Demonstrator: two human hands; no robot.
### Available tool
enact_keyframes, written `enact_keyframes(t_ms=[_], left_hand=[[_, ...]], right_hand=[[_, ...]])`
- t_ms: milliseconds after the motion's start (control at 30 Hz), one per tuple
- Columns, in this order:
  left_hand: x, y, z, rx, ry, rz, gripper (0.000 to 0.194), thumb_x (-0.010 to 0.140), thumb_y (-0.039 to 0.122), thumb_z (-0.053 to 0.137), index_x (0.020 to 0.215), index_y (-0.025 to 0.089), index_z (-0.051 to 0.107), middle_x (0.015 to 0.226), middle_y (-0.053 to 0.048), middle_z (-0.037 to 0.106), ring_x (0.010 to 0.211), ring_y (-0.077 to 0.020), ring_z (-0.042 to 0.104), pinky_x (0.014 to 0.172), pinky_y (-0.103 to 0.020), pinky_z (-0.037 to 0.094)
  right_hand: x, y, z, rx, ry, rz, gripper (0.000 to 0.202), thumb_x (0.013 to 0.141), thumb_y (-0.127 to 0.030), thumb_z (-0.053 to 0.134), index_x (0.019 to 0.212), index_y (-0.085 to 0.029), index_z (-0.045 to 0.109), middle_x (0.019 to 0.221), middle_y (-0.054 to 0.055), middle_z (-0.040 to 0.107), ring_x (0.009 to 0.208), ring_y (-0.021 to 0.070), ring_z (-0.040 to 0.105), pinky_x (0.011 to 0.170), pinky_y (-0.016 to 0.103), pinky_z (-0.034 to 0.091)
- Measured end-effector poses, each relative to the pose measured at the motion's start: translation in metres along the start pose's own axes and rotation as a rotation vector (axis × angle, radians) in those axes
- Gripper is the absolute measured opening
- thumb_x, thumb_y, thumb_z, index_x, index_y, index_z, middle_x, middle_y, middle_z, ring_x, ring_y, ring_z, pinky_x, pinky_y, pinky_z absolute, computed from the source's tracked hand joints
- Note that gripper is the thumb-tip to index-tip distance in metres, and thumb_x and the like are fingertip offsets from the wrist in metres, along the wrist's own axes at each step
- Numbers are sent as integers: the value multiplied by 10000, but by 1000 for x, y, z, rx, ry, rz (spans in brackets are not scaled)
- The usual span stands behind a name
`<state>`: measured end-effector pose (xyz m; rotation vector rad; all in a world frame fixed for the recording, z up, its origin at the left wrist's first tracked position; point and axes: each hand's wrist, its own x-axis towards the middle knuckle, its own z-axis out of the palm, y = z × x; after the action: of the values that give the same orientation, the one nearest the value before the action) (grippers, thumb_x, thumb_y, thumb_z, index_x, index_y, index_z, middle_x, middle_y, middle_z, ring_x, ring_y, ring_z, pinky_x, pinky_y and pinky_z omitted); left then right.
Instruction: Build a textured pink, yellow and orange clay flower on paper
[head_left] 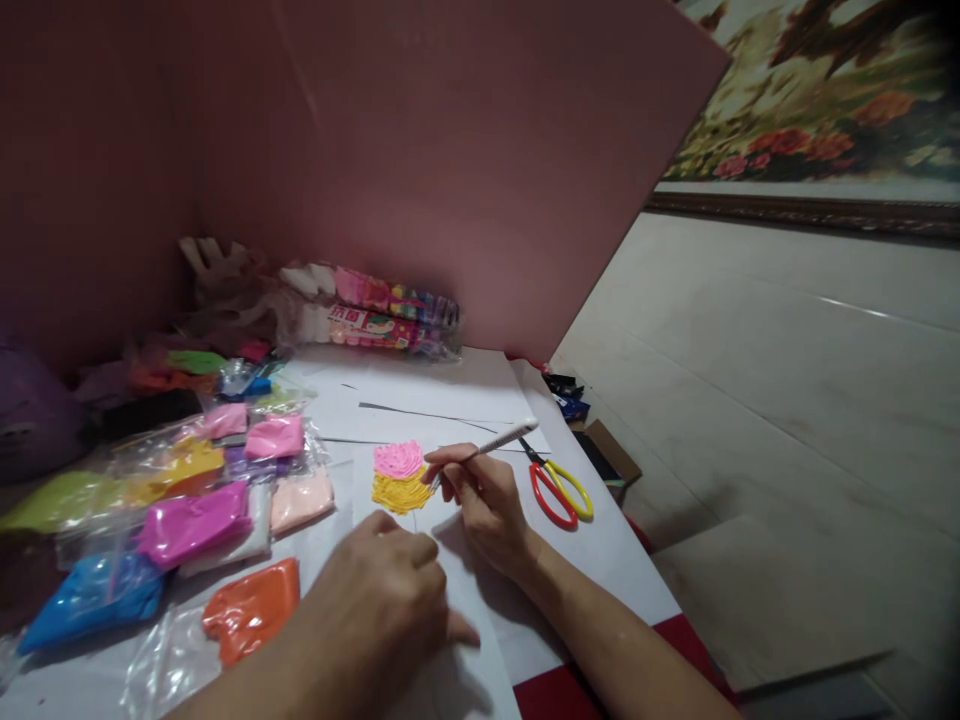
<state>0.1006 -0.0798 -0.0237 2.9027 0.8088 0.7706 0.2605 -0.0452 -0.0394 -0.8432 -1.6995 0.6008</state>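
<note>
A white pen-like tool (506, 437) is held in my right hand (484, 495), its lower end by the right edge of a yellow clay patch (399, 492). Directly above the yellow sits a pink clay patch (399, 459). Both patches have a ridged texture and lie on a white paper sheet (469, 600). My left hand (397, 590) rests low over the same sheet, just below the patches. Its thumb sticks out to the right and the other fingers curl away from view, so whether they hold anything is hidden.
Scissors with red and yellow handles (559, 493) lie right of my right hand. Bagged clay packets, among them orange (251, 610), blue (97, 598) and magenta (196, 522), spread across the left. Wrapped clay packs (375, 325) stand at the back against a pink panel (420, 150).
</note>
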Motion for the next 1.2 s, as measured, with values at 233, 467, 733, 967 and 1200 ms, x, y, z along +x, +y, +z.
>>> enact_keyframes(t_ms=[233,467,733,967,1200], left_hand=[[7,-14,-26,-302,412,-182,161,861,229,563,998,174,629,675,-5,633,546,-131,582,494,-240,434],[18,-31,-37,-697,652,-696,199,817,361,611,694,205,618,479,57,546,346,-102,485,331,-223,387],[19,-59,-29,-672,439,-1020,235,705,398,662,657,177,598,506,2,616,424,-154,579,410,-261,459],[17,-59,-28,-513,408,-990,356,762,500,588,611,178,571,482,10,590,413,-134,538,416,-248,426],[18,-61,-24,-492,322,-1069,377,815,479,528,608,170,583,457,-6,604,405,-153,566,428,-254,436]], right_hand=[[-1,-14,0,-232,-254,-288,321,949,-322,371,786,-174,605,698,58,646,655,150,596,635,273,488],[1,-4,-6,-206,14,16,348,926,-408,458,794,-161,664,739,59,666,697,155,615,663,283,506],[-4,20,0,-56,58,474,462,901,-541,435,745,-156,637,540,-10,579,422,93,547,437,203,424],[-5,21,0,-216,1,443,440,917,-506,432,737,-170,652,517,-9,592,501,114,577,531,226,422],[-6,21,0,-222,-15,437,418,918,-487,441,724,-173,638,513,-17,580,494,112,563,524,225,408]])
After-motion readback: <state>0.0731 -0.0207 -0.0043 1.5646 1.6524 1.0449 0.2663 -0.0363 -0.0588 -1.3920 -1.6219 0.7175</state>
